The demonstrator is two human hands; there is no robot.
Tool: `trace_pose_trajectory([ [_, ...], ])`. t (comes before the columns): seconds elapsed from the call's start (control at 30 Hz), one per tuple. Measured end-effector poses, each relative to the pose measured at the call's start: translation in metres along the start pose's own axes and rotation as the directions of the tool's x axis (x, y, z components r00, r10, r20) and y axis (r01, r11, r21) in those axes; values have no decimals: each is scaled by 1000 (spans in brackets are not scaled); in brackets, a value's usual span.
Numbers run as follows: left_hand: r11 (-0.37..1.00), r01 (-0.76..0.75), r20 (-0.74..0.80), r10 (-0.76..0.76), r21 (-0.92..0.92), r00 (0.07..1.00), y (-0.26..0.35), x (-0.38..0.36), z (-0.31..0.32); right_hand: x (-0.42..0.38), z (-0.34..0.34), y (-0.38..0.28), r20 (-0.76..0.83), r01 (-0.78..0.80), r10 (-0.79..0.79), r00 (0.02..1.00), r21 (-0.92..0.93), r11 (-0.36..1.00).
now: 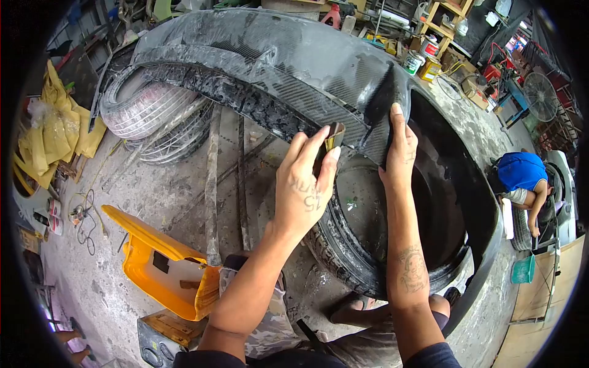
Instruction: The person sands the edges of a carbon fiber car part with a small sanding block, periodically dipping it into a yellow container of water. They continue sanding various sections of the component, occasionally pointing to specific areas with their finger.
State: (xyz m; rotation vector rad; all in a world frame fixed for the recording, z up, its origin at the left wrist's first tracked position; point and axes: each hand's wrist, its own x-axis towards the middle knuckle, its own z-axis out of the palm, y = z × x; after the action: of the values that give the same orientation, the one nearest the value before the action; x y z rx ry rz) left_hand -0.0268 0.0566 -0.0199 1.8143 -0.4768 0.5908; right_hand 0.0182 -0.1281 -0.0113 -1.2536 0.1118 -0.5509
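Observation:
A large dark carbon-fibre car bumper (294,43), streaked with whitish dust, arches across the view on top of tyres. My left hand (304,181) pinches a small folded piece of sandpaper (335,136), dark with a yellowish-brown side, between thumb and fingers. It is held close to the bumper's lower edge. My right hand (400,147) grips the corner of the bumper beside the wheel-arch opening, thumb on the outer face and the other fingers mostly hidden behind. Below both hands a tyre (343,257) lies flat on the floor.
White-dusted tyres (144,107) support the bumper's left end. A yellow plastic seat-like shell (162,270) lies at lower left, with yellow sheeting (58,126) beyond. Paint cans (413,62) stand at upper right. A person in blue (520,173) bends over a car at right.

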Motion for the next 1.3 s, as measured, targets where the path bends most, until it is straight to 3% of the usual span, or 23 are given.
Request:
trace_pose_trajectory([
  [0.13, 976, -198, -16, 200, 89, 980, 18, 22, 14, 4, -2, 4, -7, 12, -12, 1000, -26, 1000],
  [0.23, 946, -257, 170, 226, 196, 959, 22, 46, 39, 2, -7, 3, 8, 32, -32, 999, -88, 996],
  [0.43, 938, -294, 298, 232, 185, 926, 22, 60, 38, 5, 0, 8, -24, 115, -116, 993, -21, 993],
  [0.53, 902, -407, 267, 361, 144, 894, 17, 70, 48, 1, -3, 1, 33, 31, -32, 999, 19, 999],
  [0.57, 920, -371, 247, 333, 127, 910, 18, 60, 44, 2, -6, 2, 27, 9, -7, 1000, -88, 996],
  [0.63, 932, -317, 264, 266, 177, 927, 22, 46, 33, 4, 2, 5, -20, 113, -116, 993, -100, 989],
  [0.67, 911, -360, 289, 296, 201, 910, 23, 53, 33, 3, 4, 7, -25, 137, -138, 990, -36, 990],
  [0.7, 894, -392, 347, 304, 219, 887, 27, 64, 36, 1, 2, 7, -38, 122, -123, 992, -36, 992],
  [0.77, 889, -404, 292, 336, 217, 895, 19, 71, 48, 0, -2, 3, 35, 23, -25, 999, 59, 998],
  [0.8, 892, -415, 288, 356, 181, 889, 23, 64, 44, 2, -7, 0, 54, -1, 3, 999, -36, 999],
  [0.9, 933, -297, 275, 237, 203, 932, 26, 42, 31, 4, 5, 5, -29, 145, -146, 989, -36, 989],
  [0.93, 909, -379, 240, 334, 173, 911, 27, 53, 37, 4, 3, 8, -29, 118, -119, 992, -51, 992],
  [0.97, 882, -407, 294, 335, 236, 895, 27, 66, 41, 5, -1, 11, 7, 40, -40, 999, -8, 999],
  [1.03, 855, -457, 291, 384, 246, 876, 14, 87, 52, 4, -2, 7, 33, 68, -68, 997, 20, 998],
  [1.1, 892, -414, 264, 361, 184, 895, 9, 91, 37, 2, 2, 1, 54, 80, -83, 995, 42, 996],
  [1.17, 943, -296, 76, 288, 154, 955, 11, 74, 11, 5, 3, 11, -23, 109, -109, 994, -11, 994],
  [1.2, 975, -182, 83, 172, 127, 982, 9, 66, 1, 5, 0, 11, -21, 89, -90, 996, -43, 995],
  [1.3, 992, -104, 56, 100, 78, 993, 2, 46, -2, 3, -1, 7, -20, 49, -50, 999, -44, 998],
])
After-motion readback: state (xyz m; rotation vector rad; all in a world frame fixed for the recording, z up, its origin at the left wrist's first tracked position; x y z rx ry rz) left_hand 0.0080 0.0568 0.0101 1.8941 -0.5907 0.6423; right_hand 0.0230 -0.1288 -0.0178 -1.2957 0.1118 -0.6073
